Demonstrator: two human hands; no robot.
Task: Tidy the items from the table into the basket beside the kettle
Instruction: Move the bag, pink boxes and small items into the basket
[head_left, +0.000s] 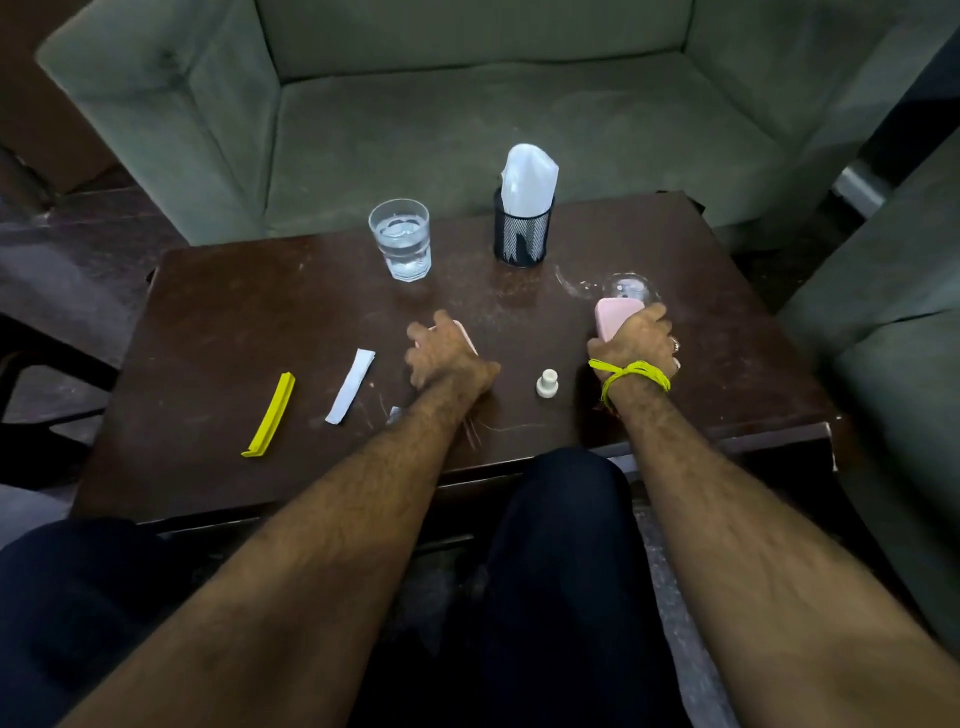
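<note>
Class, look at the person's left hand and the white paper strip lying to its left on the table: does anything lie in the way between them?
Nothing visible does. The left hand rests on a pink item, and only bare table separates it from the white paper strip. The yellow strip lies beyond, farther left.

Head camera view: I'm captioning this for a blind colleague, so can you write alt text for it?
Seated at a dark table, a person's right hand grips a pink case while the left hand covers another pink item. Also on the table: a glass of water, a mesh cup holding a white bag, a yellow clip, a white strip and a small white cap.
</note>
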